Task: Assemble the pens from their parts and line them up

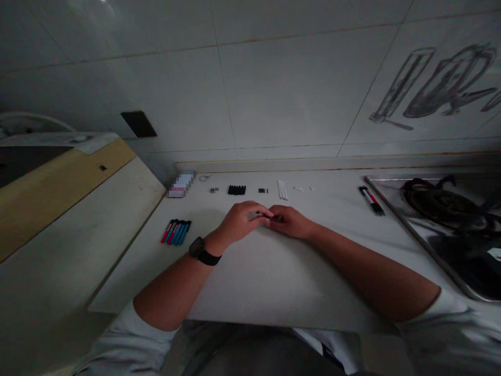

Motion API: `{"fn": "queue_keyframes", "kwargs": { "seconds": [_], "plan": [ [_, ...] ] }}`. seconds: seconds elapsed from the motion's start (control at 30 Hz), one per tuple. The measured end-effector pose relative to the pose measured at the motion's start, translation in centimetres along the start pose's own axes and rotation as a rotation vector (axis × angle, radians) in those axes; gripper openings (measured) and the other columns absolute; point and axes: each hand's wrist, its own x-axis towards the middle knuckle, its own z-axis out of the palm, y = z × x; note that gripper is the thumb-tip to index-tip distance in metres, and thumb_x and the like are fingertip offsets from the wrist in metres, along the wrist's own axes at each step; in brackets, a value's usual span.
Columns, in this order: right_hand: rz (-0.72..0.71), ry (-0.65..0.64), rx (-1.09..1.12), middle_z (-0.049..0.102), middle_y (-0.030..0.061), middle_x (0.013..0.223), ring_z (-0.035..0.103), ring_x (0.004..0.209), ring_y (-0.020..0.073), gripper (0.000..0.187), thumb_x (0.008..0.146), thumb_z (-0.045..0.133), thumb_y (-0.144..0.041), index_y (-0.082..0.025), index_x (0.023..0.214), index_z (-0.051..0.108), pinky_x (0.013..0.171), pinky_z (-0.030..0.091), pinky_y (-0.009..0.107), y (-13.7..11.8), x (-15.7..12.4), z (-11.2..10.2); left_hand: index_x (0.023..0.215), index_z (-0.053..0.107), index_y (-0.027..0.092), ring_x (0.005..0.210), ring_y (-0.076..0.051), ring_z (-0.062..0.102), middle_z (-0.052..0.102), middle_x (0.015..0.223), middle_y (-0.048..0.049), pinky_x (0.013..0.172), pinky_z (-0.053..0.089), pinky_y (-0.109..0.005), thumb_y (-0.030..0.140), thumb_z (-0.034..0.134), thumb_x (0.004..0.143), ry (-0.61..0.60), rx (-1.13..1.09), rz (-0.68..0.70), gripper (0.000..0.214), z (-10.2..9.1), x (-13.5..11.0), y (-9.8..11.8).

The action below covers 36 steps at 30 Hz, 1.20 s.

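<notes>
Over the middle of the worktop (258,292), the left hand (239,223) and right hand (293,221) meet fingertip to fingertip, both apparently pinching a small, dark, slender piece (277,218) that the fingers mostly hide. With so little of it gripped, a slip or uneven pull could send it off; a small part inside might spring loose.

Toward the back edge lie small grey metal coils (214,190), a row of short black cylinders (237,190), slim white sticks (282,190) and tiny white bits (298,188). A forward knuckle could scatter the black cylinders, and the lightest bits would be easily lost. The red and blue black-ended markers (176,232), near the left edge, could be brushed by the watch-wearing forearm.
</notes>
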Motion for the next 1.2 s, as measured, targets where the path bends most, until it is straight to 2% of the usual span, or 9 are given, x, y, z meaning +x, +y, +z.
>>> {"fn": "queue_keyframes", "kwargs": {
  "seconds": [0.17,0.33,0.5,0.6,0.73,0.83,0.97,1.07,1.2],
  "plan": [
    [0.031,0.043,0.048,0.071,0.0058,0.102,0.064,0.081,0.0155,0.033,0.089,0.070,-0.039,-0.020,0.115,0.066,0.074,0.049,0.028,0.0,0.1,0.1,0.098,0.077,0.019,0.094,-0.019,0.075,0.080,0.099,-0.0066,0.089,0.060,-0.034,0.024,0.077,0.088,0.094,-0.248,-0.103,0.011,0.6,-0.1,-0.3],
    [0.073,0.036,0.083,0.065,0.0002,0.080,0.057,0.071,0.0135,0.024,0.092,0.065,-0.043,-0.020,0.097,0.068,0.068,0.045,0.026,0.6,0.1,0.3,0.095,0.070,0.017,0.094,-0.019,0.075,0.079,0.100,-0.0076,0.090,0.062,-0.035,0.025,0.079,0.085,0.136,-0.432,-0.178,0.015,1.2,0.1,-1.2],
    [0.213,0.234,0.204,0.064,-0.0006,0.073,0.056,0.063,0.0133,0.031,0.090,0.065,-0.050,-0.020,0.100,0.069,0.059,0.045,0.025,2.0,0.4,-0.5,0.095,0.064,0.018,0.090,-0.017,0.074,0.078,0.097,-0.0067,0.086,0.061,-0.034,0.025,0.077,0.086,0.261,-0.192,-0.234,0.017,0.9,0.0,-2.9],
    [0.176,0.331,0.170,0.068,0.0019,0.078,0.060,0.066,0.0141,0.033,0.090,0.065,-0.051,-0.020,0.100,0.071,0.061,0.048,0.026,1.7,0.4,-0.7,0.102,0.068,0.020,0.084,-0.017,0.073,0.077,0.090,-0.0029,0.083,0.060,-0.032,0.022,0.076,0.086,0.150,-0.018,-0.272,0.019,1.0,-0.3,-3.8],
    [0.030,0.298,0.038,0.075,0.0048,0.088,0.066,0.075,0.0158,0.030,0.092,0.065,-0.049,-0.021,0.099,0.074,0.069,0.051,0.027,0.1,0.4,-0.9,0.095,0.073,0.021,0.088,-0.019,0.074,0.078,0.094,-0.0029,0.087,0.058,-0.034,0.021,0.075,0.086,-0.023,0.030,-0.294,0.009,2.2,-0.5,-4.3],
    [0.002,0.353,-0.126,0.077,0.0057,0.095,0.068,0.079,0.0169,0.029,0.097,0.060,-0.046,-0.022,0.104,0.076,0.072,0.052,0.028,-0.2,0.6,-2.8,0.096,0.070,0.019,0.088,-0.019,0.074,0.079,0.098,-0.0054,0.086,0.058,-0.034,0.024,0.074,0.087,0.009,-0.157,-0.383,0.012,3.1,-0.5,-4.5],
    [0.205,0.653,-0.494,0.076,0.0092,0.097,0.068,0.082,0.0197,0.023,0.095,0.057,-0.032,-0.019,0.104,0.074,0.077,0.051,0.031,2.9,-0.3,-8.2,0.095,0.067,0.018,0.090,-0.018,0.074,0.078,0.099,-0.0067,0.087,0.057,-0.033,0.026,0.074,0.087,0.034,-0.280,-0.415,0.014,3.2,-0.4,-4.9],
    [0.438,0.635,-0.713,0.075,0.0102,0.100,0.066,0.085,0.0216,0.025,0.092,0.059,-0.027,-0.018,0.110,0.073,0.083,0.049,0.033,6.1,-1.8,-11.4,0.094,0.067,0.018,0.086,-0.016,0.072,0.078,0.097,-0.0052,0.084,0.057,-0.032,0.028,0.074,0.088,0.037,-0.240,-0.390,0.014,3.1,-0.5,-5.1],
    [0.627,0.519,-0.806,0.074,0.0111,0.104,0.066,0.090,0.0223,0.029,0.093,0.061,-0.038,-0.019,0.109,0.074,0.084,0.048,0.032,8.1,-2.5,-12.4,0.094,0.068,0.019,0.084,-0.016,0.070,0.077,0.095,-0.0041,0.082,0.056,-0.031,0.031,0.073,0.089,0.024,-0.172,-0.374,0.014,3.0,-0.6,-5.0]
  ]
}}
